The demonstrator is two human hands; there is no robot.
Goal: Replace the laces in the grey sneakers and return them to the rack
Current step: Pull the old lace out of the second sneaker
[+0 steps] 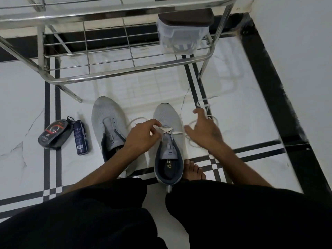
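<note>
Left hand (142,136) pinching white lace (166,130) on right grey sneaker (168,141); right hand (203,126) spread, holding nothing. Laces in clear box (179,37) on rack (125,72).

white tiled floor (233,123) with black lines, two grey sneakers (107,119), loose lace (206,105), spray can (81,139), polish case (53,134), rack (111,76)

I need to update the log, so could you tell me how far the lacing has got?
Done: the white lace makes one crossing at the lowest eyelets of the right-hand sneaker.

In hand: the left hand pinches that lace; the right hand reaches, fingers spread, towards its loose end.

Left: the remaining eyelets, the whole unlaced left-hand sneaker, then both onto the rack.
</note>
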